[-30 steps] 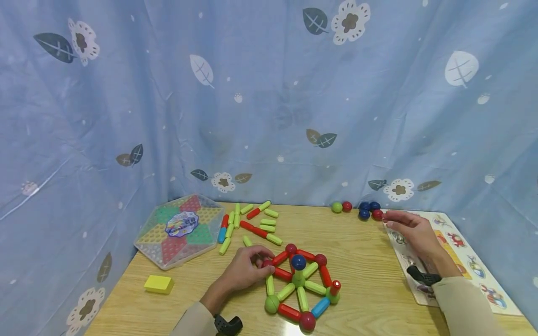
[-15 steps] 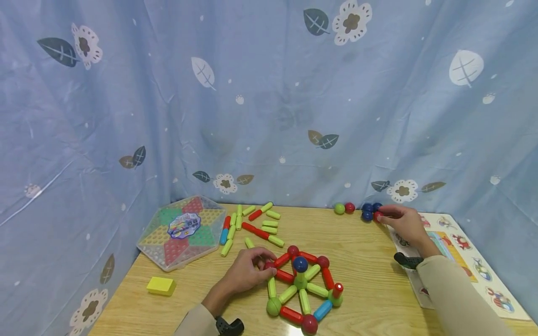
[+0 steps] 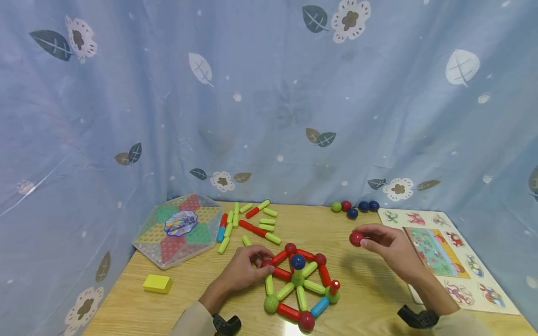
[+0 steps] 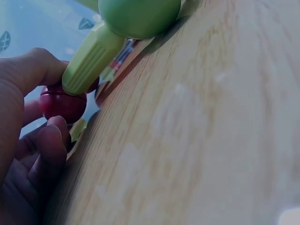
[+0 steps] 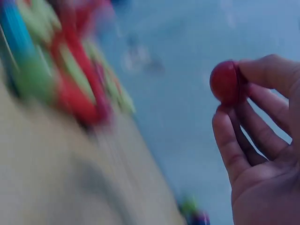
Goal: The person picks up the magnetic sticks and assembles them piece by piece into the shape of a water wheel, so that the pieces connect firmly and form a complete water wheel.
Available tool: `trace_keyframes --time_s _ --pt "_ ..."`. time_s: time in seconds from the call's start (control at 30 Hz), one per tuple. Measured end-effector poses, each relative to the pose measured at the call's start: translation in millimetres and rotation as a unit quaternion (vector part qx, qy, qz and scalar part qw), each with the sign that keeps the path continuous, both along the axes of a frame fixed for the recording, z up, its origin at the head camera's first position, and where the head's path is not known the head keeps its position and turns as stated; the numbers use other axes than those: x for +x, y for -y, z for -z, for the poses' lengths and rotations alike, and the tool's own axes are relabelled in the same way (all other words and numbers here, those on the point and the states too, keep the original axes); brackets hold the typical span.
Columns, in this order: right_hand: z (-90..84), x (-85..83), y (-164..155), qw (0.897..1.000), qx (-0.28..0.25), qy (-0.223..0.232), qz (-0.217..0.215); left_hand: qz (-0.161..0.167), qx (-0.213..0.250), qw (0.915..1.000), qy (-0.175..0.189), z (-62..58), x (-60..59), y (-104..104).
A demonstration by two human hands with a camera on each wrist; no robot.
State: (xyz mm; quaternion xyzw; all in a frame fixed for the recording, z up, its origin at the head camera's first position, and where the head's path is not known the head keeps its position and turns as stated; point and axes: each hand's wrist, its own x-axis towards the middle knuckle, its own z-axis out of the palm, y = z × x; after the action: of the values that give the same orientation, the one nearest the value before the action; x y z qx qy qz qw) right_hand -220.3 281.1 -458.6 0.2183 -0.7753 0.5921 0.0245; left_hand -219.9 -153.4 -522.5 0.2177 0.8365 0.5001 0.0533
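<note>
Two hands work over a wooden table (image 3: 370, 275), and from the left lie a yellow block (image 3: 157, 283), a hexagonal game box (image 3: 178, 228) and a loose scatter of green and red rods (image 3: 252, 221). Next comes the left hand (image 3: 244, 269), whose curled fingers pinch the red corner ball (image 4: 63, 102) at the left edge of the wheel (image 3: 300, 287), a flat ring of rods and balls with spokes meeting at a hub topped by a blue ball (image 3: 298, 261); the left wrist view shows a green rod (image 4: 91, 58) running from that corner ball to a green ball (image 4: 139, 16). Right of the wheel, the right hand (image 3: 388, 249) hovers above the table with a red ball (image 3: 356, 239) clamped between thumb and fingertips. That ball lies up and to the right of the wheel, apart from it, so the right hand is the nearer one to the wheel's right side. Behind it four spare balls (image 3: 355, 207) sit by the curtain (image 3: 269, 93), and a puzzle board (image 3: 437, 247) lies far right.
</note>
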Motion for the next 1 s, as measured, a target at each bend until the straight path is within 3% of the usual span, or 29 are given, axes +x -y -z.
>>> trace_keyframes --time_s 0.1,0.17,0.27,0.43,0.6,0.73,0.87,1.0 --pt "-4.7 25.7 22.8 0.993 -0.045 0.01 -0.105 -0.004 0.001 0.9999 -0.009 -0.4 -1.0 0.6" --pt "-2.1 36.5 32.6 0.986 -0.058 0.027 -0.152 -0.005 0.003 0.9999 -0.012 -0.1 -1.7 0.2" --pt "5.6 45.7 39.4 0.979 -0.068 0.062 -0.182 -0.001 0.006 0.9999 -0.011 1.0 -2.5 -1.4" --pt "17.2 46.3 39.5 0.974 -0.086 0.057 -0.204 -0.001 0.005 1.0 -0.008 0.9 0.9 -1.7" --pt "21.6 36.6 38.9 0.963 -0.092 0.071 -0.242 -0.021 -0.033 0.9992 -0.01 -7.4 22.8 3.8" --pt "28.4 17.6 39.5 0.956 -0.11 0.072 -0.261 -0.036 -0.071 0.9965 -0.026 -14.2 42.9 7.1" --pt "38.5 -7.2 49.1 0.962 -0.119 0.075 -0.236 -0.033 -0.076 0.9965 -0.013 -18.2 57.0 11.2" --pt "50.0 -27.0 63.3 0.964 -0.116 0.075 -0.226 -0.022 -0.069 0.9973 0.012 -21.1 61.0 16.7"
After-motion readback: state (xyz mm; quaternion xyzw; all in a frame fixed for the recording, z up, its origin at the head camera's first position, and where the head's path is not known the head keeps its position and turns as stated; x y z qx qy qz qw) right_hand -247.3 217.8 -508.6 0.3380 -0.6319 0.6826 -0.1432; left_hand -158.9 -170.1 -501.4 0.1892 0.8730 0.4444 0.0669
